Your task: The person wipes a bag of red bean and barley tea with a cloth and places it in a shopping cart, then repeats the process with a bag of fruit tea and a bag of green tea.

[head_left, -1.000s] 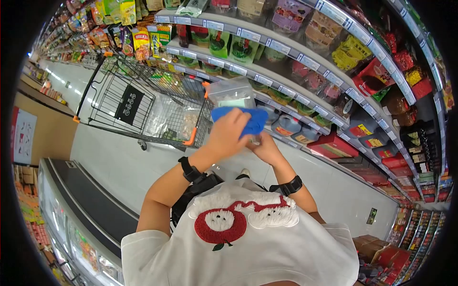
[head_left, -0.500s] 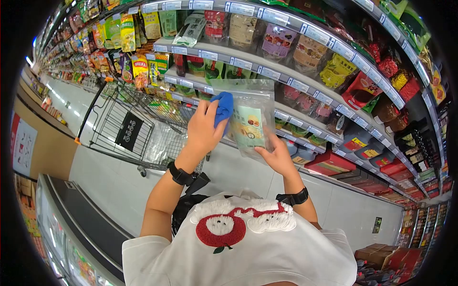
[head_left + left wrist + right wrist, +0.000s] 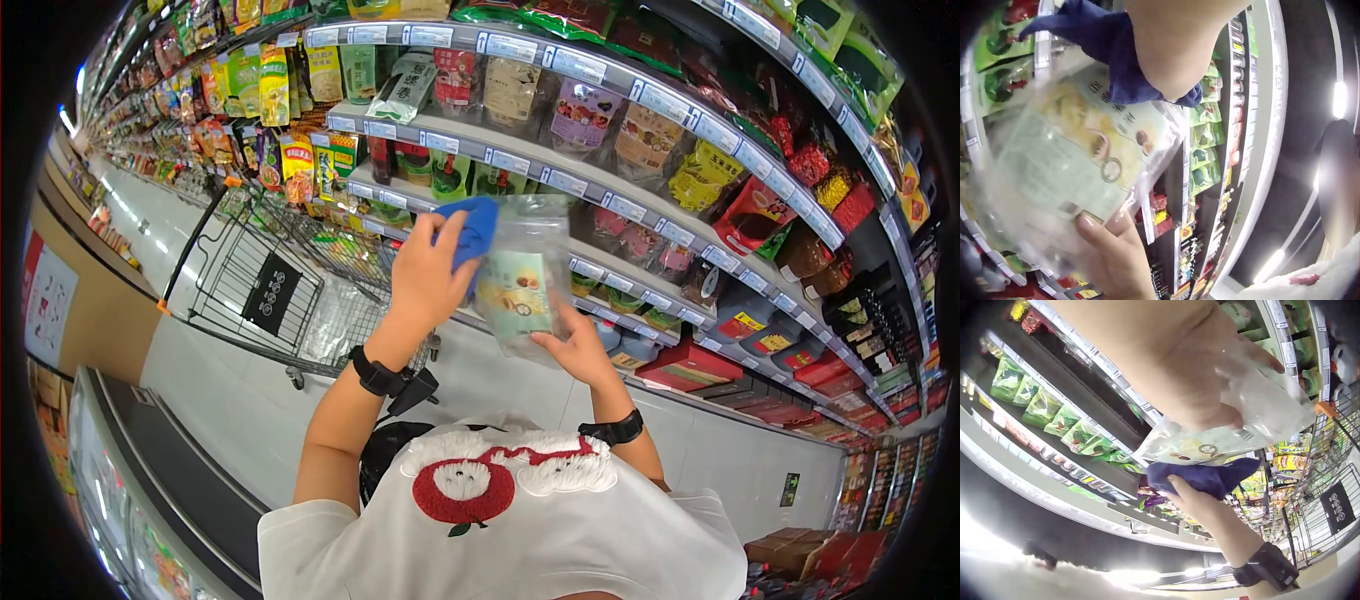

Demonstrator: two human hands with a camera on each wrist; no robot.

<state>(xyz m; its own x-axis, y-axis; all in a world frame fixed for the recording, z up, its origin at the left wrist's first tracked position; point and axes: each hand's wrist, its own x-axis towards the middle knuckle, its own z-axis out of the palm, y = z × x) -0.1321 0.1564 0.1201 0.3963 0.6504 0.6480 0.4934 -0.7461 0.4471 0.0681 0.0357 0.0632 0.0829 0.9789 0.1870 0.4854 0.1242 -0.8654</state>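
Through the head camera I see the left hand (image 3: 425,275) gripping a blue cloth (image 3: 468,232) beside a clear pouch (image 3: 520,295), which the right hand (image 3: 582,345) pinches at its lower right corner, before the shelves' (image 3: 440,142) front edges. From the left wrist, I see the cloth overlapping the pouch's printed front. From the right wrist, I see the right thumb and fingers clamping the pouch.

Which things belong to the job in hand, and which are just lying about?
Job in hand:
blue cloth, in the left hand
clear plastic pouch with pale-green label, in the right hand

Just about:
black wire shopping cart
grey shelf
yellow plastic packet
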